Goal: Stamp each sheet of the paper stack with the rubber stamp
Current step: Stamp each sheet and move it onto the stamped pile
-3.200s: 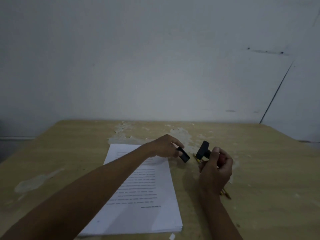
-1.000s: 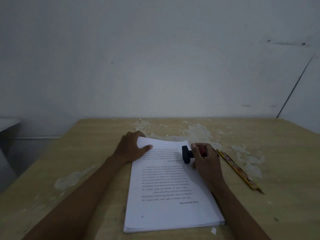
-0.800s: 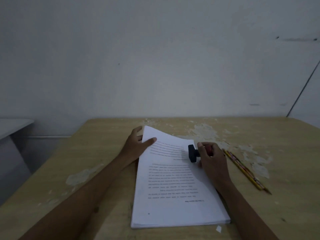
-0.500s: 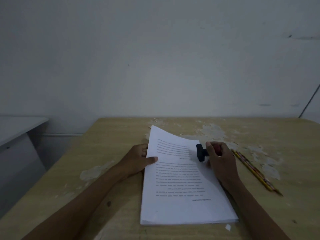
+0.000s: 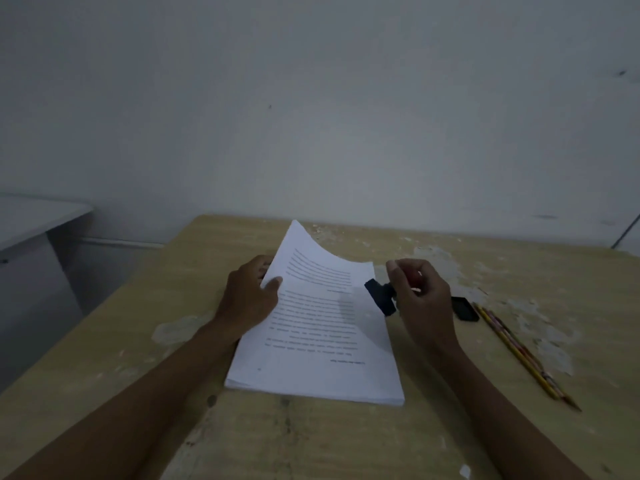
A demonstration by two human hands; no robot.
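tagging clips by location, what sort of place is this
Probably a plain office or study room: a worn wooden table against a bare white wall, with a paper stack, two pencils and a rubber stamp.

White printed paper stack (image 5: 318, 362), top sheet's far-left corner curled up; black rubber stamp (image 5: 381, 296) tilted above.

Pencils (image 5: 519, 351) and a small black case (image 5: 464, 308) lie on the worn wooden table (image 5: 311, 441)
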